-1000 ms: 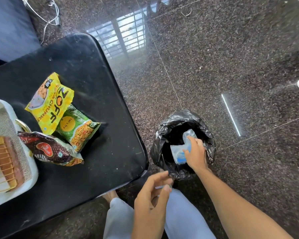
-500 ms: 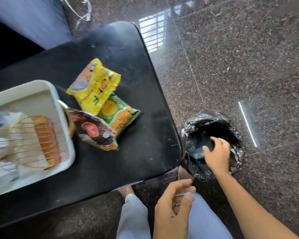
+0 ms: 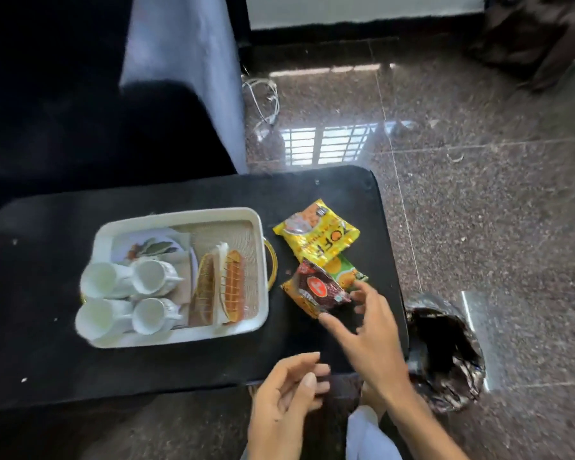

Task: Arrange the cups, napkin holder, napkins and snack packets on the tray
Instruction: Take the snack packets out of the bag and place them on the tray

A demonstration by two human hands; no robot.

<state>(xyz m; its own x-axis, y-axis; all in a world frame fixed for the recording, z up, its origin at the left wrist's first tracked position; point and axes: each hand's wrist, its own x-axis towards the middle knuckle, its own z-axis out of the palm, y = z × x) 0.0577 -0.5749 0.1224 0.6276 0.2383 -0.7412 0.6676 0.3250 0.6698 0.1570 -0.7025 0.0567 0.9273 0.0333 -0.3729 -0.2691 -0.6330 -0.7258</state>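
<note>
Your right hand (image 3: 369, 330) hangs over the black table (image 3: 166, 366) with its fingers spread apart, the tips just at the near edge of the dark red packet (image 3: 316, 288), gripping nothing. That packet lies partly over the green packet (image 3: 347, 275), and the yellow packet (image 3: 317, 235) overlaps the green one from the far side; all three sit on the table just right of the white tray (image 3: 180, 338), off it. Your left hand (image 3: 286, 400) hovers at the table's near edge, fingers loosely curled and empty. In the tray, four white cups (image 3: 127, 297) fill the left half (they lie on their sides), and the gold wire napkin holder (image 3: 218, 287) with white napkins (image 3: 220, 260) in it stands on the right. A gold handle (image 3: 273, 263) juts from the tray toward the packets. A bin lined with a black bag (image 3: 445, 353) stands on the floor beside the table's right end.
</note>
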